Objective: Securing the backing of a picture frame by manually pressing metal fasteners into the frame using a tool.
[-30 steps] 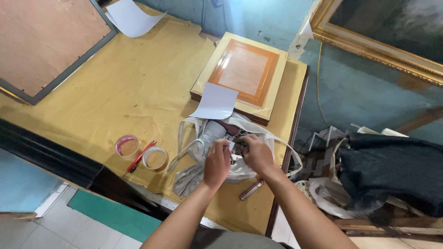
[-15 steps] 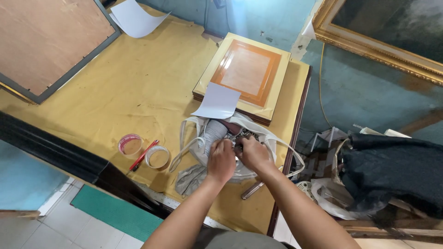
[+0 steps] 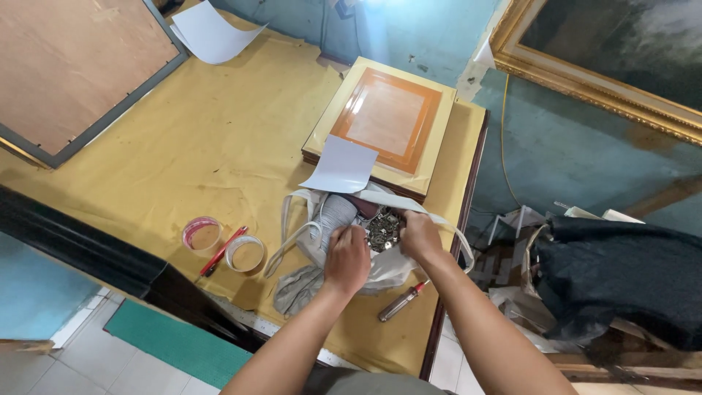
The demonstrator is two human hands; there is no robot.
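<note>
A pale cloth bag [image 3: 314, 241] with long handles lies open on the yellow table [image 3: 183, 146]. Inside it shows a heap of small metal parts [image 3: 382, 228]. My left hand [image 3: 348, 259] reaches into the bag's mouth, fingers curled over the contents; whether it grips anything is hidden. My right hand [image 3: 419, 235] pinches the bag's right rim and holds it open. A grey sheet of card [image 3: 341, 167] lies just beyond the bag, leaning on a framed orange picture [image 3: 384, 121].
Two tape rolls [image 3: 202, 233] [image 3: 245, 253] and a red pen [image 3: 221, 252] lie left of the bag. A metal-tipped tool [image 3: 401, 301] lies near the table's front edge. A large backing board [image 3: 73, 66], a white sheet [image 3: 212, 33], a gilt frame [image 3: 585, 88] and dark cloth [image 3: 621, 271] surround the table.
Both hands stay at the bag. My left hand has shifted slightly deeper into the opening; my right hand has pulled the rim a little wider.
</note>
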